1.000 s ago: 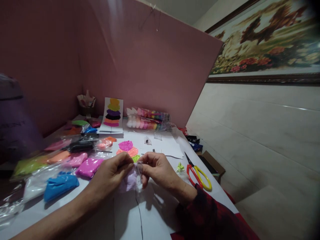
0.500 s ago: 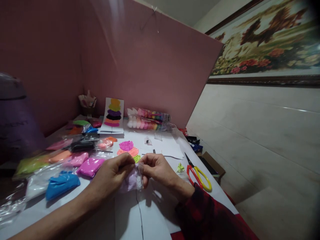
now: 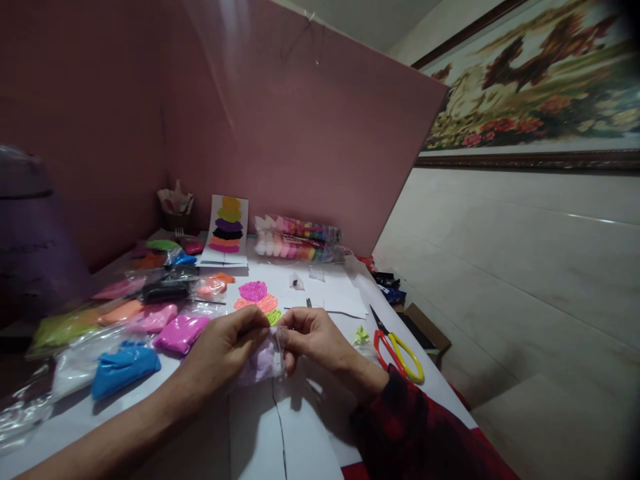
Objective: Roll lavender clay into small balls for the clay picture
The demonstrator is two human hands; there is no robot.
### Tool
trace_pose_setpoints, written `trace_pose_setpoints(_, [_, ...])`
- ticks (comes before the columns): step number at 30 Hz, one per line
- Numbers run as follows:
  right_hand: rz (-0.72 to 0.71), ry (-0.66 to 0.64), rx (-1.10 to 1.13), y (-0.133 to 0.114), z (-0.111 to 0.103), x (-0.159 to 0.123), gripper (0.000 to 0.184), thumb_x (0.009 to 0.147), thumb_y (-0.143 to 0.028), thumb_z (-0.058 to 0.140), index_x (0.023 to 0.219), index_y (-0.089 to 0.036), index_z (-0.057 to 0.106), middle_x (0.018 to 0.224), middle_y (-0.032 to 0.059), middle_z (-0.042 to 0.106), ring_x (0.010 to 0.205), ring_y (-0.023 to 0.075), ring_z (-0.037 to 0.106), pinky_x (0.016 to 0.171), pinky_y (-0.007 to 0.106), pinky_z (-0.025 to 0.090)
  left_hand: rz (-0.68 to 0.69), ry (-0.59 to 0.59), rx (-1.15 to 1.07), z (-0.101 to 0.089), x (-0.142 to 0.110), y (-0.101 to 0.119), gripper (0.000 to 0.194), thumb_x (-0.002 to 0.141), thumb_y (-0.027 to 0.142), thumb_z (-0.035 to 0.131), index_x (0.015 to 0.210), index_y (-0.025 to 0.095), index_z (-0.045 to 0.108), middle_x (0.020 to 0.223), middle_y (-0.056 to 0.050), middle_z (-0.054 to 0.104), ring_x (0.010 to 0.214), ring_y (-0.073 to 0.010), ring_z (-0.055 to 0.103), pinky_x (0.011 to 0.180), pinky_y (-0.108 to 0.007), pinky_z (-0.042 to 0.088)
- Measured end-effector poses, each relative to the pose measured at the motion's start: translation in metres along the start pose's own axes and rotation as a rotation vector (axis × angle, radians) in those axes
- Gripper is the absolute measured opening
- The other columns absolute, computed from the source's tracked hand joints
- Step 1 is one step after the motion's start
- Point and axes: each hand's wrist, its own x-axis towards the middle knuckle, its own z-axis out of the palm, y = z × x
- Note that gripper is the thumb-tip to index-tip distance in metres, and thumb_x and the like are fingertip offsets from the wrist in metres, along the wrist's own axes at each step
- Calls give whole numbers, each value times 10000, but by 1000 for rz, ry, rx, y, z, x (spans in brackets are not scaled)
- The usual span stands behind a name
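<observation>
Between my two hands is a small clear bag of pale purple clay (image 3: 263, 363), held above the white paper (image 3: 255, 427). My left hand (image 3: 233, 347) pinches its upper left edge, and my right hand (image 3: 315, 340) pinches the upper right edge; both are closed. Just beyond the fingers lie clay pieces pressed on the paper: a magenta one (image 3: 253, 291), a coral one (image 3: 260, 305) and a yellow-green one (image 3: 273, 316), partly hidden by my hands. A thin dark line (image 3: 280, 427) runs down the paper below the bag.
Bagged clay in many colours, including a blue pack (image 3: 125, 369) and a pink pack (image 3: 181, 333), covers the left side. Scissors (image 3: 397, 350) with red and yellow handles lie right. A colour-striped card (image 3: 227, 233) and packed clay sticks (image 3: 297, 240) stand at the back.
</observation>
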Motion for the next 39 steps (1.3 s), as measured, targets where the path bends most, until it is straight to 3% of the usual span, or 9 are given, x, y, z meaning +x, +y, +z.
trace_pose_setpoints(9, [-4, 79, -22, 3, 5, -1, 406, 659, -506, 731, 681, -158, 522, 393, -63, 534, 332, 87, 502, 353, 168, 374, 14, 1, -61, 3, -3, -5, 143, 804, 278, 479, 712, 200, 556, 564, 55, 473, 529, -115, 408, 489, -213, 307])
trace_pose_setpoints(17, [0, 52, -22, -1, 2, -2, 390, 634, -471, 761, 730, -136, 584, 439, -52, 567, 380, 91, 535, 428, 201, 439, -20, 21, -39, 1, 0, -3, 159, 792, 299, 486, 731, 185, 577, 672, 4, 580, 636, -159, 514, 581, -262, 399])
trace_pose_setpoints(21, [37, 32, -14, -5, 3, -3, 421, 655, -520, 726, 710, -139, 554, 412, -49, 556, 332, 83, 511, 361, 180, 427, -34, 36, 2, -2, 1, -5, 180, 811, 306, 475, 784, 186, 606, 727, -21, 629, 677, -185, 558, 609, -288, 426])
trace_pose_setpoints(26, [37, 130, -44, -9, 4, -2, 349, 722, -465, 669, 695, -155, 509, 462, -41, 585, 296, 76, 503, 256, 138, 353, 199, 260, 176, -4, 1, -5, 174, 823, 240, 483, 907, 197, 629, 937, -70, 632, 917, -247, 543, 760, -360, 432])
trace_pose_setpoints(32, [-14, 181, 7, -7, 6, -2, 314, 710, -421, 659, 738, -154, 495, 579, -10, 640, 329, 105, 569, 213, 126, 335, 423, 379, 397, -6, -4, 3, 136, 856, 147, 475, 756, 192, 556, 747, -40, 605, 770, -212, 499, 725, -362, 393])
trace_pose_setpoints(35, [-47, 206, 18, -6, 8, -3, 318, 718, -424, 652, 728, -160, 475, 573, -14, 635, 330, 110, 574, 213, 128, 343, 466, 354, 371, -5, -5, 1, 136, 853, 143, 493, 751, 183, 573, 692, -25, 596, 695, -188, 501, 655, -326, 396])
trace_pose_setpoints(39, [-75, 213, 12, -4, 11, -4, 280, 746, -390, 635, 723, -167, 467, 553, -26, 621, 337, 115, 578, 228, 140, 372, 345, 194, 246, 2, -5, -7, 120, 862, 170, 486, 798, 178, 588, 698, -5, 602, 608, -141, 532, 559, -261, 396])
